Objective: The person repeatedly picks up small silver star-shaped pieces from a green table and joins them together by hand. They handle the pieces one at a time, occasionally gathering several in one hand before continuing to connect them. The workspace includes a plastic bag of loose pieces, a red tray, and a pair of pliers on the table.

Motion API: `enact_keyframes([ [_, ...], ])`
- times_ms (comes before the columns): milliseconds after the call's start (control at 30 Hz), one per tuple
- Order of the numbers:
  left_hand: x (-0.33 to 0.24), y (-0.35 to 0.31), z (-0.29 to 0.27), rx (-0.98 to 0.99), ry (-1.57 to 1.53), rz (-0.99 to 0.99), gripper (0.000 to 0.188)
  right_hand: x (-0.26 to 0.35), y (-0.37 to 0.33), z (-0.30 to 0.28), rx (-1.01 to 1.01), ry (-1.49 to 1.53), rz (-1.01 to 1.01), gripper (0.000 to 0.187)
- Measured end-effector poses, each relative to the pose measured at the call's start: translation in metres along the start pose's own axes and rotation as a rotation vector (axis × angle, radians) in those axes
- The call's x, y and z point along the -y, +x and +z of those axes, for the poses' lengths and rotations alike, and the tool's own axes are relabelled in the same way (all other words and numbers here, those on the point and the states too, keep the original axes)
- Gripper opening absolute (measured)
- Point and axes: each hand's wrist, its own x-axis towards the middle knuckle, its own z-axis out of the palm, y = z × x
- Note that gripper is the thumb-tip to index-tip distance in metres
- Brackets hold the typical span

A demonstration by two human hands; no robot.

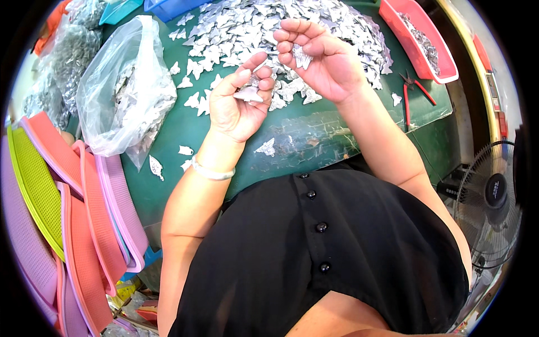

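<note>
My left hand (238, 115) is raised over the near side of the pile, palm up. Its fingers curl around a few small silver metal charms (248, 95), one lying across the fingers. To its right, my right hand (339, 70) is turned palm up with bent fingers, and a flat silver charm (302, 58) rests against them. Beyond both hands spreads a big heap of similar silver charms (241, 31), wing-shaped with small loops. Several loose ones lie nearer, including a charm (265, 147) between my forearms.
A clear plastic bag (92, 106) of charms stands at left, beside stacked coloured baskets (36, 191). Red-handled pliers (407, 106) lie at right, below a pink tray (446, 64) of metal pieces. A fan (477, 208) stands past the edge of the green table (314, 135).
</note>
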Motion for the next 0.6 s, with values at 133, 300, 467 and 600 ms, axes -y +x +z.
enact_keyframes([
  [133, 0.0, 0.0, 0.003, -0.037, -0.082, -0.047, 0.048, 0.0, -0.001, 0.006, 0.001, 0.043, -0.005, 0.038],
  [300, 0.005, -0.001, 0.009, -0.114, -0.036, -0.039, 0.054, 0.001, -0.001, 0.008, 0.085, 0.108, -0.002, 0.05],
  [467, 0.012, -0.002, 0.018, -0.143, 0.049, -0.042, 0.056, -0.004, 0.003, 0.008, 0.116, -0.05, -0.045, 0.057],
  [600, 0.011, -0.003, 0.015, -0.109, 0.056, -0.045, 0.054, -0.008, 0.002, 0.017, 0.112, -0.267, -0.121, 0.055],
])
